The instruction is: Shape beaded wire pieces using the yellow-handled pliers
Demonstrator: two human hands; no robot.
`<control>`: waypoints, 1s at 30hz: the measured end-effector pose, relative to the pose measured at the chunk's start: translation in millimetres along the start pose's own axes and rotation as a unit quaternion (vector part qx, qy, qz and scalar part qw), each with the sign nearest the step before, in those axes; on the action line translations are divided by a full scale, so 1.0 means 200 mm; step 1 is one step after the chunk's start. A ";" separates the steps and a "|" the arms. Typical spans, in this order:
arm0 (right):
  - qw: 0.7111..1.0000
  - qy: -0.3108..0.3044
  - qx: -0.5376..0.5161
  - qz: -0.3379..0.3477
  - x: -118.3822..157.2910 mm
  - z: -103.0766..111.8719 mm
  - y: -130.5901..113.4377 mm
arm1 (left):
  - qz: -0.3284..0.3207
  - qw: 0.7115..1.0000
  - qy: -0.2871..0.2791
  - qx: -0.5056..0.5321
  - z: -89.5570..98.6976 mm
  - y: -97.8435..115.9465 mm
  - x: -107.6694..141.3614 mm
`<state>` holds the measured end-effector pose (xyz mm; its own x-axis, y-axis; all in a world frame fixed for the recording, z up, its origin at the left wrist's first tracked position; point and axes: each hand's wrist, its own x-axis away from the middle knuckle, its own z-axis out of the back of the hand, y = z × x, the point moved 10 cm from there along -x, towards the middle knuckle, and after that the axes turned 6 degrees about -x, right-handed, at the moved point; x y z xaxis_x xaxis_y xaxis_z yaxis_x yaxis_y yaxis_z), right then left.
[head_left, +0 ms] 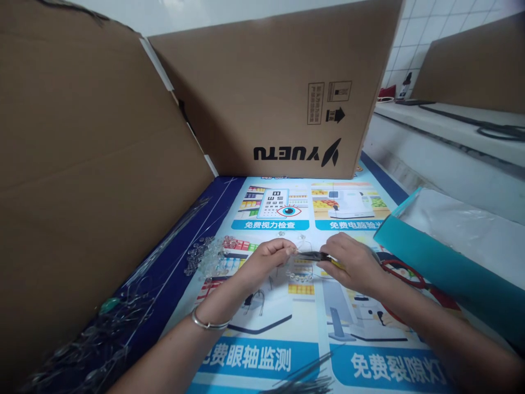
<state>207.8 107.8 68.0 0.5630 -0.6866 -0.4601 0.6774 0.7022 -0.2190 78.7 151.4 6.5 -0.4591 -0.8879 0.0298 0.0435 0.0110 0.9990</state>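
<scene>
**Pliers at a beaded wire, mid-tabletop**

Near the middle of the tabletop (176, 293), the left hand (274, 255) pinches a thin part of a beaded wire (301, 278) between thumb and fingers. Clear beads on this wire hang just below the pliers, over the printed sheet (305, 323). The right hand (350, 261) is curled around the handles of needle-nose pliers (312, 256), whose nose points left and meets the left fingertips; whether the jaws grip the wire is too small to tell. A silver bangle (209, 325) circles the left wrist.

Loose clear beads (208, 258) lie left of the left hand, toward the tabletop's left edge. Along that edge runs a tangle of beaded wires (109, 334), nearest the near left corner. A bundle of dark wires (305, 380) lies at the near edge.

Scissors with red loop handles (404, 272) are partly hidden by the right forearm. Beyond them, by the right edge, sits an open teal box (443, 265) with clear plastic inside. A cardboard panel (254, 98) lettered YUETU, upside down, stands across the far edge.
</scene>
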 end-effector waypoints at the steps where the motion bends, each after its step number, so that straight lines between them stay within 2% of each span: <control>1: 0.999 0.013 -0.024 0.022 0.01 0.01 -0.01 | -0.004 1.000 0.005 0.007 0.01 0.00 0.00; 3: 0.995 0.058 -0.063 0.041 0.02 0.05 -0.01 | -0.011 1.000 0.009 0.019 0.02 0.00 0.00; 6: 0.990 0.115 -0.080 -0.001 0.03 0.10 0.07 | -0.009 1.000 -0.010 0.023 0.01 0.00 0.00; 9: 0.996 0.070 -0.056 -0.021 0.01 0.05 0.09 | -0.005 0.999 -0.036 0.011 -0.02 0.00 0.01; 11: 0.999 0.021 -0.041 -0.004 0.00 0.01 0.06 | -0.009 0.999 -0.045 0.001 -0.03 0.00 0.02; 14: 1.000 -0.013 -0.011 0.011 -0.01 0.00 0.01 | -0.011 0.999 -0.046 -0.019 -0.04 0.00 0.02; 22: 0.992 -0.018 0.128 -0.005 -0.04 0.08 -0.06 | -0.014 0.997 -0.018 -0.073 -0.01 0.02 0.01; 27: 0.991 -0.022 0.134 -0.017 -0.04 0.09 -0.05 | -0.020 0.996 -0.003 -0.086 0.01 0.04 0.01; 30: 0.990 -0.026 0.139 -0.015 -0.04 0.08 -0.05 | -0.024 0.994 -0.017 -0.102 -0.01 0.04 0.02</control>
<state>204.7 103.4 88.4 0.5593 -0.7197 -0.4114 0.7940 0.6077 0.0164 79.5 147.8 15.2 -0.4945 -0.8691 -0.0138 0.1977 -0.1279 0.9719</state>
